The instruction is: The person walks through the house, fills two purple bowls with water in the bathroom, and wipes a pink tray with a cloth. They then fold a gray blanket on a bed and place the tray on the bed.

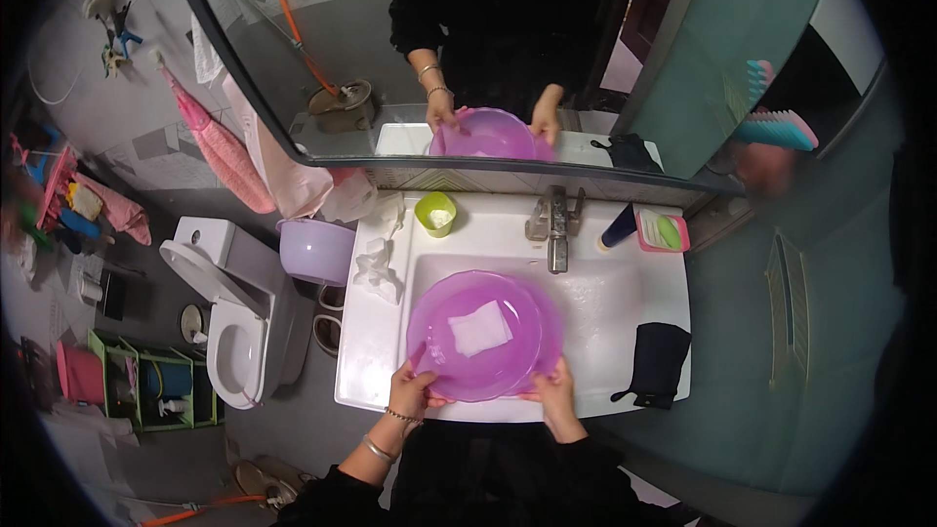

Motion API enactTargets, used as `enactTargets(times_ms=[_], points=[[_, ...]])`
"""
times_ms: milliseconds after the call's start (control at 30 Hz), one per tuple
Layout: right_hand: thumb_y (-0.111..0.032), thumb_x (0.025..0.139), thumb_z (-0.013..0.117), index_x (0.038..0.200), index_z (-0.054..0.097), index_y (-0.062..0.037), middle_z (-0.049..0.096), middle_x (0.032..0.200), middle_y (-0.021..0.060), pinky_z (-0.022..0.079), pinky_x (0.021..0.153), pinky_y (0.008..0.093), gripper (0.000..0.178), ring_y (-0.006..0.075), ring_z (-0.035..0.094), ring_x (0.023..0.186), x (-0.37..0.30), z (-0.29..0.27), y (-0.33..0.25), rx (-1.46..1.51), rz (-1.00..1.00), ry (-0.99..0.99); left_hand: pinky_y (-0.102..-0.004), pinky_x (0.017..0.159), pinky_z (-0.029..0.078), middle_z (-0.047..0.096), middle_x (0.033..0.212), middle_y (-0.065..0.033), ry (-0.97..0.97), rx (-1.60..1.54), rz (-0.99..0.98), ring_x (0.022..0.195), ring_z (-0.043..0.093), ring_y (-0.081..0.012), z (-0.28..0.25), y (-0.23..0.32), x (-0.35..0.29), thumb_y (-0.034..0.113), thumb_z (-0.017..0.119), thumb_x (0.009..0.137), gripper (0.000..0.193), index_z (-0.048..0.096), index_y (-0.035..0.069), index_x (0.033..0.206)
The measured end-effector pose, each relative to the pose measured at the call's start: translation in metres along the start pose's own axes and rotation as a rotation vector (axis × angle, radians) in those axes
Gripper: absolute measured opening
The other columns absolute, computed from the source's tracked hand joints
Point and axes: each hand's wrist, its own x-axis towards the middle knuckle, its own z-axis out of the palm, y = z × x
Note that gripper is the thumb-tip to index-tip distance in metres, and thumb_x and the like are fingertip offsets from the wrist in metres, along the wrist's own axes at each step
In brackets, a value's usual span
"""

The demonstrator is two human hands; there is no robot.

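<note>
Plainly, we have the purple basin [508, 368] between our two hands, most of it reaching out ahead of them over the white sink [615, 307]. Our left hand [414, 390] grips its near-left edge, thumb on top; our right hand [556, 398] is closed on the near-right edge. We cannot tell whether the basin's underside rests on the sink. Inside it, ahead of our hands and between them, lies a white folded sheet [481, 329], touched by neither. Farther out, beyond our left hand, we see crumpled white tissue [377, 269] and a green cup [435, 216]; beyond our right hand stands the faucet [557, 232]. A black pouch [660, 361] lies to the right of our right hand, well apart from it.
</note>
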Motion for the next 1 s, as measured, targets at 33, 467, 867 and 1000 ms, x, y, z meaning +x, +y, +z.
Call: enactTargets(times_ms=[33, 467, 867, 1000], points=[[0.006, 0.080, 0.044, 0.129, 0.029, -0.0060, 0.051, 0.105, 0.0137, 0.058, 0.055, 0.0341, 0.053, 0.0255, 0.062, 0.074, -0.002, 0.007, 0.003, 0.037, 0.054, -0.021, -0.0259, 0.040, 0.053, 0.061, 0.085, -0.0172, 0.008, 0.039, -0.013, 0.053, 0.062, -0.0241, 0.004, 0.001, 0.003, -0.003, 0.051, 0.079, 0.059, 0.028, 0.005, 0.133], [-0.002, 0.084, 0.047, 0.127, 0.030, -0.0094, 0.052, 0.104, 0.0136, 0.053, 0.069, 0.0363, 0.047, 0.0244, 0.060, 0.085, -0.004, -0.023, -0.004, 0.194, 0.218, -0.255, -0.0300, 0.041, 0.055, 0.054, 0.097, -0.0175, -0.084, 0.146, -0.233, 0.069, 0.063, -0.0257, 0.018, -0.014, 0.036, 0.005, 0.049, 0.082, 0.041, 0.033, -0.001, 0.119], [-0.004, 0.069, 0.056, 0.134, 0.027, -0.0074, 0.034, 0.130, 0.0244, 0.030, 0.100, 0.0369, 0.071, 0.0368, 0.031, 0.123, 0.067, 0.027, 0.040, -1.280, -0.408, -0.315, -0.0339, 0.041, 0.056, 0.045, 0.115, -0.0181, -0.002, 0.385, -0.039, 0.082, 0.060, -0.0305, 0.045, -0.032, 0.021, -0.012, 0.032, 0.072, 0.070, 0.016, 0.015, 0.135], [-0.011, 0.078, 0.057, 0.127, 0.036, -0.0042, 0.048, 0.114, 0.0210, 0.045, 0.072, 0.0324, 0.053, 0.0278, 0.052, 0.093, 0.073, 0.059, 0.067, -0.949, -0.137, -0.401, -0.0323, 0.042, 0.054, 0.049, 0.108, -0.0170, 0.046, 0.481, 0.199, 0.070, 0.062, -0.0291, 0.024, -0.052, 0.031, -0.011, 0.034, 0.070, 0.069, 0.019, 0.009, 0.133]])
